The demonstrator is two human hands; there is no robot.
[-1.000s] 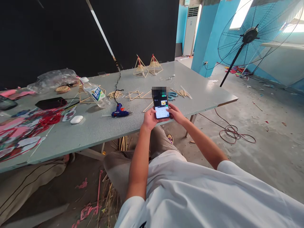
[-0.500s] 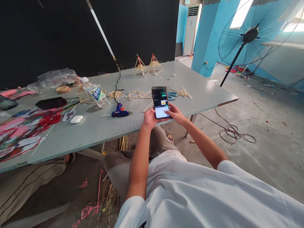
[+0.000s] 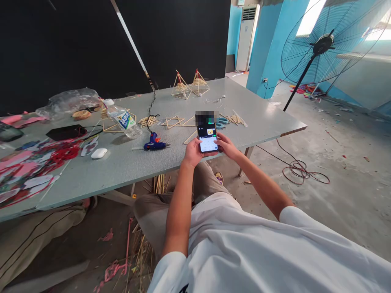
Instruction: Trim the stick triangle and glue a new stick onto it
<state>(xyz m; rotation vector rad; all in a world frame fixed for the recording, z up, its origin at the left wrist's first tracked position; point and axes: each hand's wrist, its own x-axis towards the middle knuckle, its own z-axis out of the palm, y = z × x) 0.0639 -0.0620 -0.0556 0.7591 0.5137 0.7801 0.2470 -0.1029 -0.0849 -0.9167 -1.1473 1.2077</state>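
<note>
One blue glue gun (image 3: 154, 141) lies near the front edge of the counter (image 3: 262, 116). Then the left hand (image 3: 193, 153), fingers grasping the left side of the phone (image 3: 207, 133), which is held up at that edge. I judge it light, stiff, rather slippery and fragile; its lower long sides offer the safest hold. The right hand (image 3: 226, 144) grasps the opposite side, thumb over the glass, other fingers partly hidden. Thin sticks (image 3: 236, 118) lie just beyond; farther right, room to move extends to the counter's right corner.
</note>
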